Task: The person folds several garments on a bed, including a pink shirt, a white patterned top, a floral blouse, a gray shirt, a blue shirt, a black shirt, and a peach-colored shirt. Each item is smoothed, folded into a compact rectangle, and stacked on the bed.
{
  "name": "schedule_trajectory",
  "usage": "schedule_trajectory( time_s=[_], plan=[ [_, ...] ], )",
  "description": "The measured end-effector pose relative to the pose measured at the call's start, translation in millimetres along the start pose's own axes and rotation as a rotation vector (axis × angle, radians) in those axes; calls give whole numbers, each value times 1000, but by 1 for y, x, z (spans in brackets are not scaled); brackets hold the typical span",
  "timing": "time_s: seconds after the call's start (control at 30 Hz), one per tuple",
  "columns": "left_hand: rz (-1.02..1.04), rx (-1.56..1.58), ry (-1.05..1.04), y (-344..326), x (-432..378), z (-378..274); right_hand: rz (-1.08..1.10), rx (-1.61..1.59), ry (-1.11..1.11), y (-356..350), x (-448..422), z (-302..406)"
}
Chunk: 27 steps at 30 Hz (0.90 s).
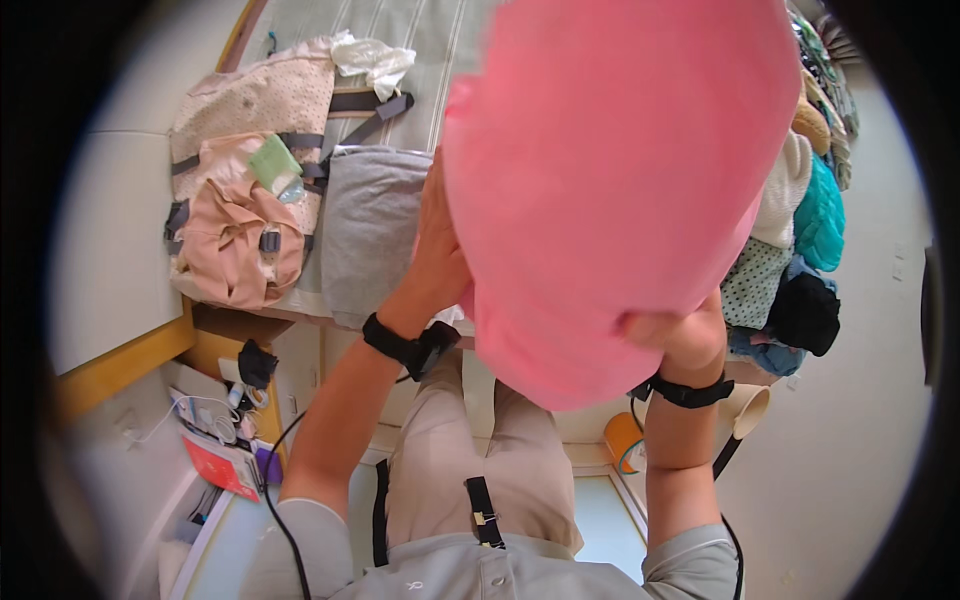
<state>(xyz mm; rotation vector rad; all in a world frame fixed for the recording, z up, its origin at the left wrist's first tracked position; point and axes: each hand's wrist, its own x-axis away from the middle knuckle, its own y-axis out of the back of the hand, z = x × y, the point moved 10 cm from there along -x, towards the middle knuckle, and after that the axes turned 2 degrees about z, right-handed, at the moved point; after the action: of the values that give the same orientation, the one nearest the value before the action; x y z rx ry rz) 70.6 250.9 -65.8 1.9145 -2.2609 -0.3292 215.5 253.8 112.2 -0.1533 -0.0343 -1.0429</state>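
Observation:
A large, smooth pink cloth item [615, 180] is held up in front of me, filling much of the upper middle. Its shape does not settle whether it is a folded garment or something padded. My left hand [439, 247] grips its left side, the fingertips partly hidden. On the lower right edge, my right hand [679, 330] holds it with the thumb over the front; its other fingers are out of sight behind. Left of my left hand lies a folded grey cloth [371, 225] on the bed. Black wrist straps [390, 339] sit on both arms.
A beige baby carrier [255, 97] with dark straps lies at the left of the striped bedding [427, 30]. A crumpled plastic bag [375, 60] rests above it. Piled clothes [802, 307] line the right side. A cluttered shelf [225, 427] is lower left, an orange container [624, 439] lower right.

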Motion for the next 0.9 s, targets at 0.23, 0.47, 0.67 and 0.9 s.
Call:
schedule_trajectory(
  time_s=[0.23, 0.47, 0.67, 0.9],
  plan=[
    [-91, 84, 253, 67, 99, 10, 560, 704, -60, -154, -39, -58],
    [-41, 292, 707, 29, 258, 97, 805, 953, -152, -223, 52, -198],
    [-420, 327, 405, 107, 201, 73, 713, 805, -127, -187, 55, -191],
    [485, -811, -224, 90, 93, 6, 835, 714, -270, -143, 53, -180]
  ],
)
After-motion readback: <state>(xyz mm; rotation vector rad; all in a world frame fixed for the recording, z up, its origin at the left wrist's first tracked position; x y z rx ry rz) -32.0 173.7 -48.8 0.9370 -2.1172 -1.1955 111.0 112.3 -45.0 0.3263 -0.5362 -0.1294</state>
